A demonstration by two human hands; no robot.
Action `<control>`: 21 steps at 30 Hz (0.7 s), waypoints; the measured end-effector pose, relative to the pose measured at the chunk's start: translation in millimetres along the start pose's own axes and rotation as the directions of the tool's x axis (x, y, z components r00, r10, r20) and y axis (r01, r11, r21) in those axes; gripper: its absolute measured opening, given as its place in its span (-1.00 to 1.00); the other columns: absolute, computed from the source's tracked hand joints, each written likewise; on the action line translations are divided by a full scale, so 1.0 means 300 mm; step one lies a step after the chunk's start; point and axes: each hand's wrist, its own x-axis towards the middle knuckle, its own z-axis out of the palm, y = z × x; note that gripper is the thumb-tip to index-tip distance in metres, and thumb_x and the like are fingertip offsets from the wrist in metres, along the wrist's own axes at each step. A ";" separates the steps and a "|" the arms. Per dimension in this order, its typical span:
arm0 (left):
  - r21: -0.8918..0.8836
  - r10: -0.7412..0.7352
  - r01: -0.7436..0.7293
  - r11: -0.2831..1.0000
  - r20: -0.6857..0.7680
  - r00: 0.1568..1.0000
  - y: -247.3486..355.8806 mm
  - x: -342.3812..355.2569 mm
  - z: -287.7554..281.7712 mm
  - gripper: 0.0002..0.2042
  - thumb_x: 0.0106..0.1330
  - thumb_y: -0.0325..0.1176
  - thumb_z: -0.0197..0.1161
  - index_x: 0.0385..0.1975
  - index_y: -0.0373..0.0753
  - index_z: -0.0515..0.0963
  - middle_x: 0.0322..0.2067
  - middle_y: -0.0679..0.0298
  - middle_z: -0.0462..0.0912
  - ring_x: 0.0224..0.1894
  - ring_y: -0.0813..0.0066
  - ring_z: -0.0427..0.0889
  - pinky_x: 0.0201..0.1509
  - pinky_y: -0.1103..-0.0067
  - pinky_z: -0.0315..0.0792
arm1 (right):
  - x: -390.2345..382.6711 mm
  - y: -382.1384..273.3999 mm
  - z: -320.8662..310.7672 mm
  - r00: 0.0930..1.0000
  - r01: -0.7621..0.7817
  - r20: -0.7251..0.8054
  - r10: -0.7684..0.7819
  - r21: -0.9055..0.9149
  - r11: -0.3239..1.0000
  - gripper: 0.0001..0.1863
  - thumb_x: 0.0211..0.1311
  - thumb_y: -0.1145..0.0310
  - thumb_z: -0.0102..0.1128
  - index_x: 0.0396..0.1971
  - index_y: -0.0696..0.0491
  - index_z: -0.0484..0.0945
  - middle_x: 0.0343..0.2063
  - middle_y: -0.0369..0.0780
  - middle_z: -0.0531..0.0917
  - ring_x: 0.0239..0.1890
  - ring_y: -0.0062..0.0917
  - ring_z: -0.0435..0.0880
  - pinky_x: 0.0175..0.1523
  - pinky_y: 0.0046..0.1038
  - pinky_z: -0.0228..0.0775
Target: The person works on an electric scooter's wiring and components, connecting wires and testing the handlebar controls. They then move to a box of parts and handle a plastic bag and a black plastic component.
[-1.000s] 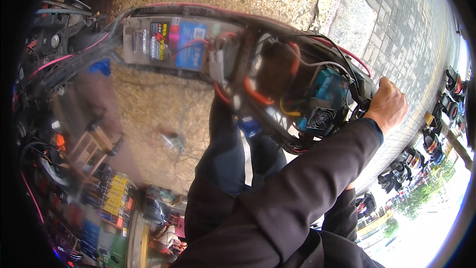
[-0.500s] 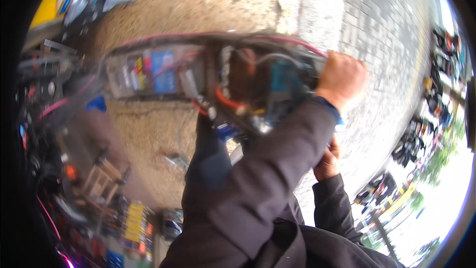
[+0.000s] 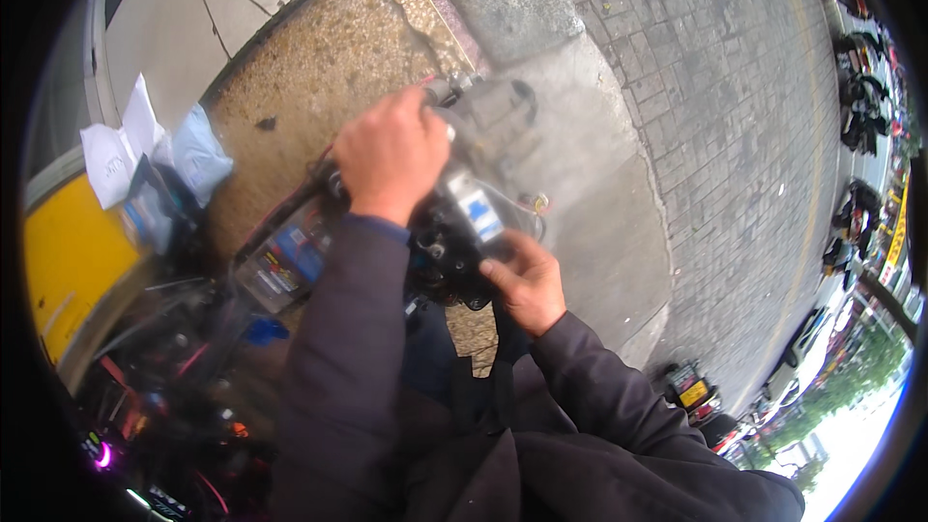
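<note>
A dark scooter chassis lies across the middle below me, with a battery compartment on its left, holding a blue-labelled pack and wires. My left hand is closed over the upper part of the assembly; what its fingers grip is hidden. Just right of it sit a silver part with a blue-and-white label and a blurred grey piece. My right hand has thumb and fingers closed on the lower edge of this black-and-silver component.
At left, white papers and bags rest by a yellow panel, with dark parts and cables below. Ahead are speckled flooring and grey paving. Parked scooters line the far right; trees stand beyond.
My view has swung toward the paving. My left hand has moved leftward in view from the chassis's right end, and my right hand has come up from under that arm onto the component.
</note>
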 end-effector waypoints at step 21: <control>0.111 -0.035 0.028 0.993 0.069 0.997 -0.018 0.046 0.014 -0.74 0.26 -0.26 0.11 -0.16 -0.15 0.66 -0.19 0.13 0.71 -0.16 0.01 0.67 -0.11 0.24 0.52 | -0.011 -0.032 -0.012 0.999 0.042 0.011 -0.041 -0.122 0.992 -0.49 0.14 0.47 0.39 0.13 0.10 0.51 -0.78 -0.32 0.41 -0.71 -0.68 0.36 -0.50 -0.50 0.27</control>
